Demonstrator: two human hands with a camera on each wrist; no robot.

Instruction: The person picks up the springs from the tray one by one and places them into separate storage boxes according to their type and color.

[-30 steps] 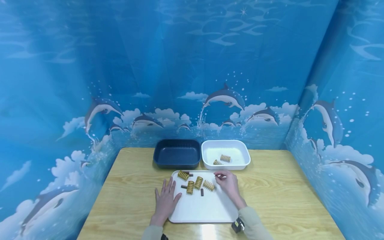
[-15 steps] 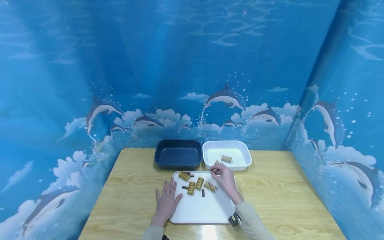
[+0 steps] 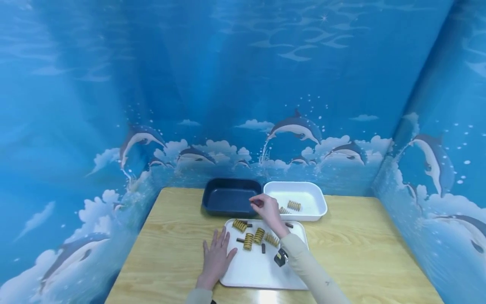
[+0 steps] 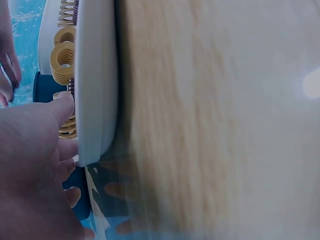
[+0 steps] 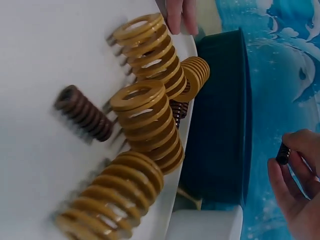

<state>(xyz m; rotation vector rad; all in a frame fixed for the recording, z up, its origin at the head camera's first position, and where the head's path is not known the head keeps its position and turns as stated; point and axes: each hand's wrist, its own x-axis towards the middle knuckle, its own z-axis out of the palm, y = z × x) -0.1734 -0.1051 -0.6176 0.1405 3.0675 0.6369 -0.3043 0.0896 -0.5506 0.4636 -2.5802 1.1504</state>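
Note:
My right hand (image 3: 268, 211) pinches a small dark brown coil spring (image 5: 283, 154) between thumb and fingertips, above the front right corner of the dark blue bin (image 3: 211, 210). My left hand (image 3: 216, 258) lies with fingers spread at the left edge of the white tray (image 3: 247, 274). On the tray several thick yellow springs (image 3: 248, 241) lie grouped toward the back. Small brown springs lie among them, one brown spring (image 5: 84, 113) apart from the others. Another dark spring (image 3: 289, 225) shows near the tray's back right corner, beyond my right wrist.
A white bin (image 3: 322, 207) stands right of the dark blue one, with yellow springs (image 3: 294, 205) inside it. Both bins stand behind the tray on the wooden table (image 3: 167, 253). A blue dolphin-print curtain (image 3: 212, 105) encloses the back and sides.
My right hand has lifted a small brown spring from the tray's back right area and moved left and away to the dark blue bin. The left hand stays at the tray edge.

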